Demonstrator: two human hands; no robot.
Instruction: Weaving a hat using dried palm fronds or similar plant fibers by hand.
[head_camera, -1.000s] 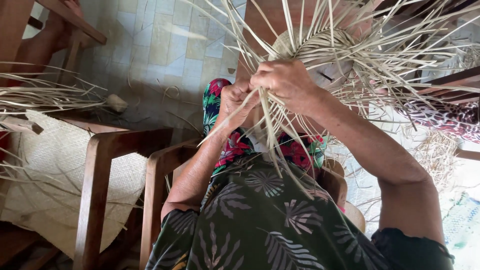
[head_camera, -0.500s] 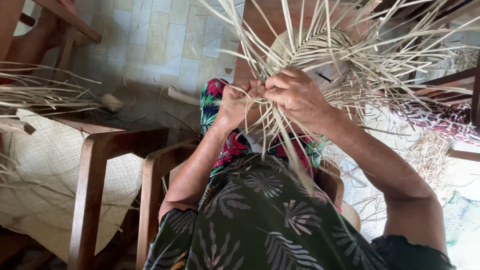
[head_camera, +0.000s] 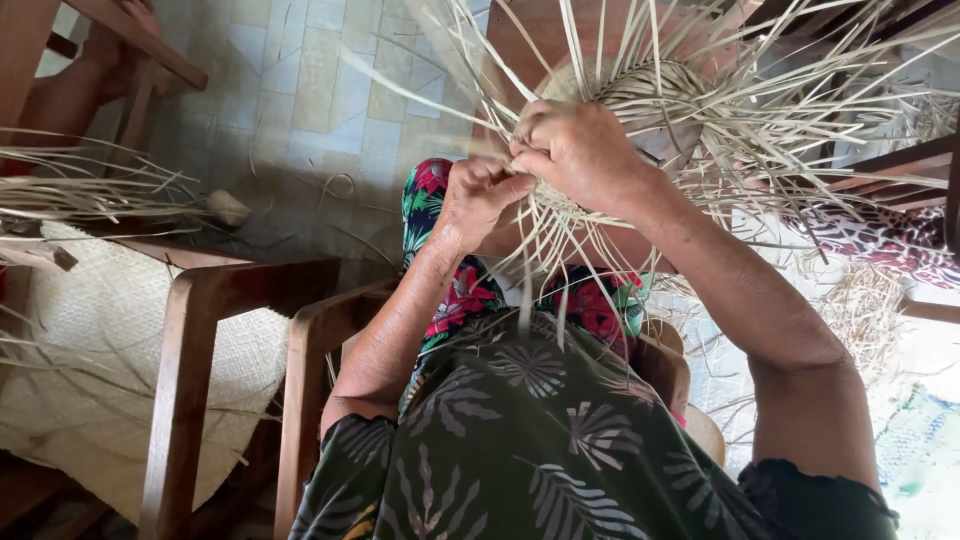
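Note:
A half-woven straw piece (head_camera: 640, 85), round and pale, sits over my knees with many loose strips fanning out on all sides. My left hand (head_camera: 478, 196) pinches a few of the strips at its near edge. My right hand (head_camera: 580, 150) lies over the same edge, fingers curled around strips just beside the left hand. The two hands touch each other. Long strips hang down between my arms over my dark leaf-print dress (head_camera: 540, 440).
Wooden chair arms (head_camera: 185, 330) stand at my left. A woven mat (head_camera: 90, 350) with loose straw strips (head_camera: 90, 190) lies on the seat beside me. Tiled floor (head_camera: 300, 110) lies ahead. Another person's leg (head_camera: 70, 95) shows at the top left.
Both hands have shifted slightly along the edge of the woven piece, still working the strips. The view has tilted a little.

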